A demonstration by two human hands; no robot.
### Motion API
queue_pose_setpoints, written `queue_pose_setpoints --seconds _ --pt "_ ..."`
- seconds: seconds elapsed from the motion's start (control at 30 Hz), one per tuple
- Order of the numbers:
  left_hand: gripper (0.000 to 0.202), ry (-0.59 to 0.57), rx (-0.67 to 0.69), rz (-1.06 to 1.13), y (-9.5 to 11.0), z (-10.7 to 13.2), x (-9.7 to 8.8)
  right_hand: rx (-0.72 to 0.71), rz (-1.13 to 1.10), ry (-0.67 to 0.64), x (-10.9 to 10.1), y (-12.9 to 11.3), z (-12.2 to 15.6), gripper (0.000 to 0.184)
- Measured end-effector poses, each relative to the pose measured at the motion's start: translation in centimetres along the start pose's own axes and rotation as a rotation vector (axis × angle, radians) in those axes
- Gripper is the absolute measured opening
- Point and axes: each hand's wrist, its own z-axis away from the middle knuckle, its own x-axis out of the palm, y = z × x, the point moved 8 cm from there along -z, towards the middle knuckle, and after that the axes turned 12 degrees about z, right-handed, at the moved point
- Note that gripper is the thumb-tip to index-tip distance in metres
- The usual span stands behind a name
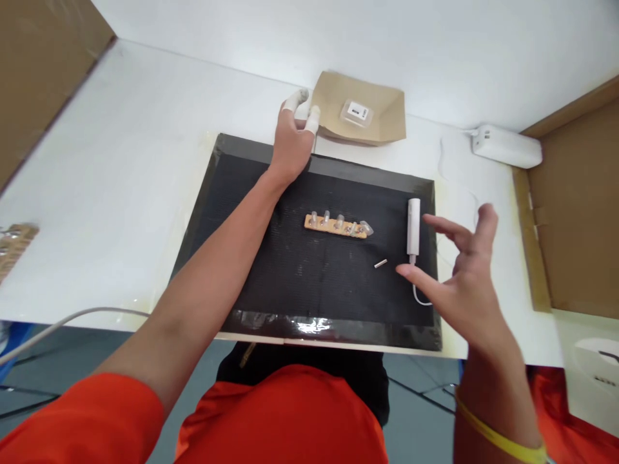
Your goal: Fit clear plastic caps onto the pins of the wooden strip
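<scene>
My left hand (293,143), white covers on two fingertips, reaches to the left end of a brown cardboard tray (333,96). Its thumb and finger are apart; whether they touch the tray I cannot tell. In the tray lies a small clear case with a white label (358,112). My right hand (467,274) is open beside a slim white stick-shaped device (413,227) with a cable at its lower end. A small metal pin (380,263) lies left of my right thumb. Mid-mat is a wooden strip (333,225) bearing several clear plastic pieces.
A black mat (309,283) with taped edges covers the middle of the white table (145,129). A white power block (507,145) sits at the back right. Cardboard panels (575,206) stand at both sides. Another wooden piece with metal parts (17,245) lies far left, near a cable (97,310).
</scene>
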Motion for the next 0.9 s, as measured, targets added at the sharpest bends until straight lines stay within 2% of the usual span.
queue_pose_setpoints --seconds 0.1,0.23,0.3,0.37,0.47,0.53,0.6,0.67,0.73,0.8,0.83,0.9 --pt "0.035 -0.013 0.08 -0.052 0.7 -0.2 -0.3 0.193 -0.059 0.115 0.3 0.9 3.9 0.102" --pt "0.025 0.101 0.165 -0.075 2.6 0.6 -2.4 0.35 -0.09 0.247 1.2 -0.4 8.7 0.064" --pt "0.026 0.134 0.168 -0.086 3.8 2.0 -3.4 0.374 -0.102 0.262 1.9 -1.2 10.5 0.049" --pt "0.031 0.138 0.162 -0.084 5.4 4.5 -4.2 0.363 -0.102 0.27 2.4 -1.8 12.0 0.04" --pt "0.041 0.143 0.134 -0.079 8.8 11.3 -5.6 0.281 -0.086 0.279 2.8 -2.8 14.1 0.024" --pt "0.043 0.076 0.158 -0.107 11.5 17.5 -6.6 0.214 -0.083 0.284 3.0 -3.7 15.4 0.022" --pt "0.039 -0.017 0.202 -0.133 13.7 24.6 -7.9 0.174 -0.102 0.273 3.4 -4.5 16.4 0.031" --pt "0.039 -0.114 0.141 -0.232 14.1 31.1 -9.6 0.147 -0.148 0.241 3.9 -5.3 17.0 0.043" --pt "0.042 -0.089 0.055 -0.278 13.7 36.3 -12.3 0.141 -0.235 0.191 4.6 -5.9 17.2 0.057" --pt "0.046 -0.181 -0.033 -0.338 13.0 39.7 -13.7 0.149 -0.356 0.143 5.1 -6.4 17.1 0.068" --pt "0.051 -0.194 -0.034 -0.319 13.1 40.6 -14.2 0.151 -0.42 0.122 5.4 -6.6 17.1 0.073" --pt "0.061 -0.152 0.021 -0.258 13.9 40.9 -14.9 0.14 -0.528 0.067 6.1 -7.5 17.2 0.076"
